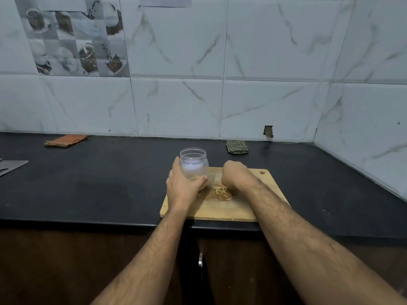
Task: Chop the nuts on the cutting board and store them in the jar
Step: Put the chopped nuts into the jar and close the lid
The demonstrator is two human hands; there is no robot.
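A wooden cutting board (220, 210) lies at the front edge of the black counter. A clear, lidless jar (193, 160) stands on its left part, with a few nut pieces visible at the bottom. My left hand (182, 188) grips the jar from the left, thumb across its front. A small pile of chopped nuts (223, 192) lies in the middle of the board. My right hand (235, 176) is on the far side of the pile, its fingers curled down into the nuts. The fingertips are hidden behind the hand.
A flat metal blade (11, 167) lies at the far left of the counter. An orange cloth (66, 140) and a green cloth (237, 147) lie against the tiled wall. The wall turns a corner at the right. A cabinet handle (200, 259) sits below the counter edge.
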